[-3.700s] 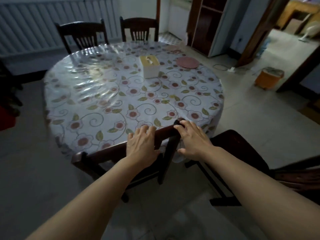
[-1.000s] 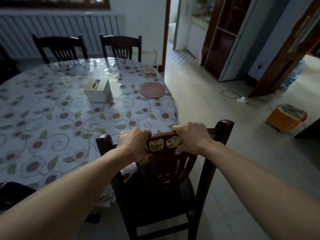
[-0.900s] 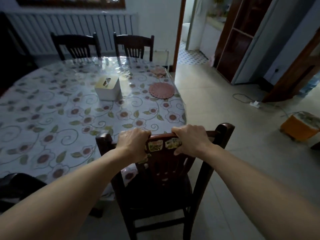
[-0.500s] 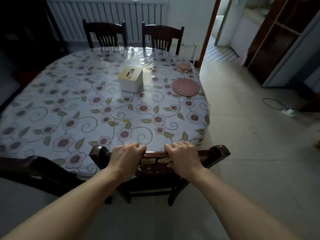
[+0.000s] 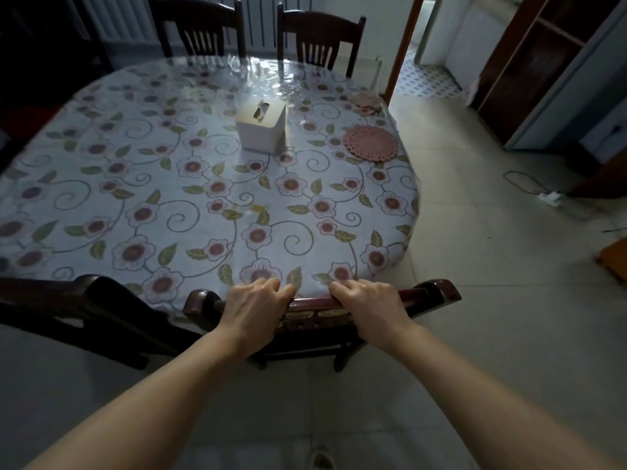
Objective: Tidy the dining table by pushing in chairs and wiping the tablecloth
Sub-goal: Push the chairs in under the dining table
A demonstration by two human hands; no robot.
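A round table wears a flowered tablecloth [image 5: 190,205] under clear plastic. A dark wooden chair [image 5: 431,293] stands at its near edge, its top rail touching the hanging cloth and its seat hidden beneath. My left hand [image 5: 254,310] and my right hand [image 5: 369,307] both grip that top rail, fingers curled over it. Another dark chair [image 5: 78,300] is tucked in at the near left. At the far side stand two more chairs, one on the left [image 5: 200,28] and one on the right [image 5: 319,35].
A white tissue box [image 5: 261,127] sits mid-table, with a pink round mat [image 5: 369,144] to its right and a smaller one [image 5: 366,101] behind. A cable and socket strip [image 5: 549,198] lie on the tiled floor at right. An orange bin [image 5: 615,262] sits at the right edge.
The chair under my hands has slid forward until its rail meets the table edge. The view has swung left and tipped down over the table.
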